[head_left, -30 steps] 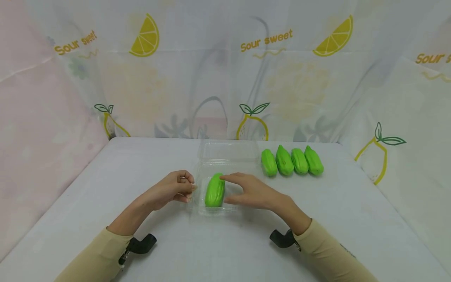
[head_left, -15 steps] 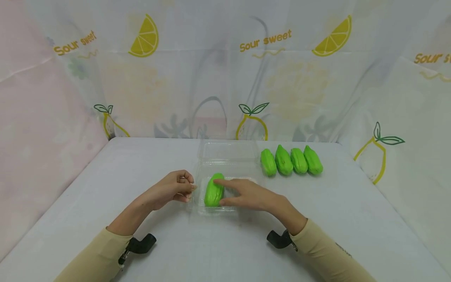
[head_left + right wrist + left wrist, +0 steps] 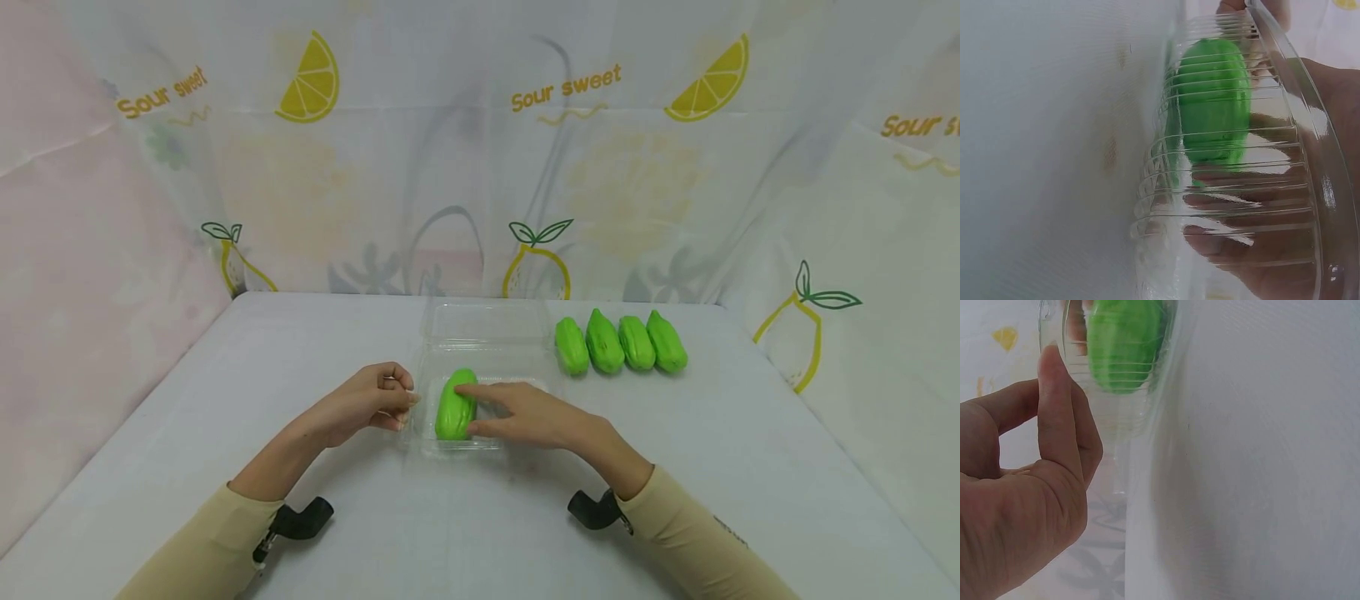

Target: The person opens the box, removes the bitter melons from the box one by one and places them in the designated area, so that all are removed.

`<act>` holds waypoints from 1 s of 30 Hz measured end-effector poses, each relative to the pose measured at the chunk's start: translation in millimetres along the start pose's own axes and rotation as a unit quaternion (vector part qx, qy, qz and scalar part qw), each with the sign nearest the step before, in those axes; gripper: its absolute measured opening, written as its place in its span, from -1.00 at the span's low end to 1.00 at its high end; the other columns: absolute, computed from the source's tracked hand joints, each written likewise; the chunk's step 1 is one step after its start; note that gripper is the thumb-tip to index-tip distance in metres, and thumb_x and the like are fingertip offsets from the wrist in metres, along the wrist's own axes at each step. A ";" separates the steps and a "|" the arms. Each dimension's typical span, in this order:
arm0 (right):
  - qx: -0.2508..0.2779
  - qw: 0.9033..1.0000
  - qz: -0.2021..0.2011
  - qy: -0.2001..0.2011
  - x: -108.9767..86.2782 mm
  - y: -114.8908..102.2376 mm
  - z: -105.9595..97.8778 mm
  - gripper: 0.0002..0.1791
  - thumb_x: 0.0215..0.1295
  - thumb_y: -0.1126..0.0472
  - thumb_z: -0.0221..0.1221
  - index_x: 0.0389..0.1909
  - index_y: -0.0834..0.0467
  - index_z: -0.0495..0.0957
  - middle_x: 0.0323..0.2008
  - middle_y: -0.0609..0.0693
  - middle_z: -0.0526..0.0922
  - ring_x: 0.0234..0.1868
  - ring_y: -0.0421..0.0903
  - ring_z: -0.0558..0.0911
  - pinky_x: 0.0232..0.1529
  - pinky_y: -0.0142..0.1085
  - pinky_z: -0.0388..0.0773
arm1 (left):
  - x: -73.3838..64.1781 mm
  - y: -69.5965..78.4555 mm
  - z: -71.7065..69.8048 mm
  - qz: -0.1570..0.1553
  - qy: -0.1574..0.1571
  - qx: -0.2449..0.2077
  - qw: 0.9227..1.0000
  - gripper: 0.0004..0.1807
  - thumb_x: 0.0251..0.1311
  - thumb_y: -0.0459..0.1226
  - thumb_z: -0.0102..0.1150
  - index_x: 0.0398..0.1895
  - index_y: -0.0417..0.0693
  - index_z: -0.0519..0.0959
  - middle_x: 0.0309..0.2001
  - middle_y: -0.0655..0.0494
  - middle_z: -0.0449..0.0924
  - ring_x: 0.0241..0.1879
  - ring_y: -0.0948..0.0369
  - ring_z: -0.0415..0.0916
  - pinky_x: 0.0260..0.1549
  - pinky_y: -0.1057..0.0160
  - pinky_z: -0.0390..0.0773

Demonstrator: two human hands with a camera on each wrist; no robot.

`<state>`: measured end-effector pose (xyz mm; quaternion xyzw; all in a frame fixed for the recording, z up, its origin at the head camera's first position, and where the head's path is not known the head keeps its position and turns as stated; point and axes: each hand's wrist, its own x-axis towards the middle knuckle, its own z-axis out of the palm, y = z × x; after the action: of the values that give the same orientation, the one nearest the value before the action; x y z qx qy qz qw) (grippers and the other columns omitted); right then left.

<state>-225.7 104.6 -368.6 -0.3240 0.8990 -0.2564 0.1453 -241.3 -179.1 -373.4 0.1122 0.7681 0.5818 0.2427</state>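
A clear plastic clamshell box [image 3: 525,443] stands with its lid [image 3: 487,321] raised back, and one green, ribbed, oblong fruit-like piece [image 3: 452,412] lies lengthwise at its left side. At the box's left rim, my left hand [image 3: 367,404] pinches the edge between thumb and fingers; the left wrist view shows the thumb [image 3: 1055,406] against the clear rim. My right hand [image 3: 528,414] reaches into the box from the right. Its fairly straight forefinger rests on the green piece and the thumb is by its lower right side. Through the ribbed wall, the right wrist view shows fingers [image 3: 1210,240] beside the piece [image 3: 1213,106].
Several more green pieces [image 3: 621,343] lie in a row behind and right of the box on the white tabletop [image 3: 450,517]. A cloth backdrop [image 3: 360,167] with lemon prints hangs behind the table. Black wrist mounts [image 3: 302,519] sit under both sleeves.
My right hand has shifted slightly left, bringing its forefinger over the green piece, and has stayed there for the last half second. The left hand keeps its place on the rim.
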 end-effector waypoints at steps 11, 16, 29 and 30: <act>0.045 0.999 0.006 0.022 1.2 1.5 -1.3 -0.39 0.37 -0.20 0.15 0.41 -0.22 0.34 0.36 -0.16 0.46 0.32 -0.05 0.51 0.33 -0.06 0.45 | -2.5 0.5 -1.3 0.011 -0.008 -0.002 1.000 -0.69 0.34 -0.28 0.15 -0.07 -0.29 0.28 -0.56 0.15 0.40 -0.47 0.23 0.51 -0.40 0.36 0.66; 0.056 0.997 -0.013 0.044 2.5 2.4 -1.6 -0.42 0.34 -0.09 0.23 0.35 -0.09 0.43 0.30 -0.10 0.53 0.19 -0.02 0.59 0.23 -0.07 0.53 | -1.8 0.3 -0.8 0.009 -0.006 0.000 1.000 -0.70 0.34 -0.28 0.16 -0.08 -0.27 0.30 -0.54 0.14 0.40 -0.47 0.24 0.50 -0.40 0.36 0.65; 0.070 0.993 -0.036 0.083 1.8 1.6 -3.8 -0.52 0.21 0.14 0.28 0.19 0.02 0.57 0.14 0.00 0.61 0.13 -0.04 0.61 0.09 -0.19 0.64 | -0.2 -0.4 -1.2 0.006 -0.004 -0.003 1.000 -0.70 0.34 -0.27 0.17 -0.09 -0.27 0.31 -0.53 0.14 0.45 -0.48 0.25 0.51 -0.41 0.37 0.65; 0.070 0.994 -0.035 0.081 1.9 1.5 -4.1 -0.53 0.21 0.16 0.27 0.18 0.01 0.58 0.12 -0.01 0.61 0.12 -0.06 0.60 0.08 -0.21 0.64 | -0.3 -0.6 -1.3 0.006 -0.004 -0.004 1.000 -0.70 0.33 -0.27 0.17 -0.10 -0.27 0.31 -0.53 0.14 0.45 -0.48 0.25 0.51 -0.41 0.37 0.65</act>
<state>-229.6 105.9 -366.3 -0.3228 0.8757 -0.3488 0.0853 -241.6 -180.5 -373.6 0.1186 0.7642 0.5857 0.2427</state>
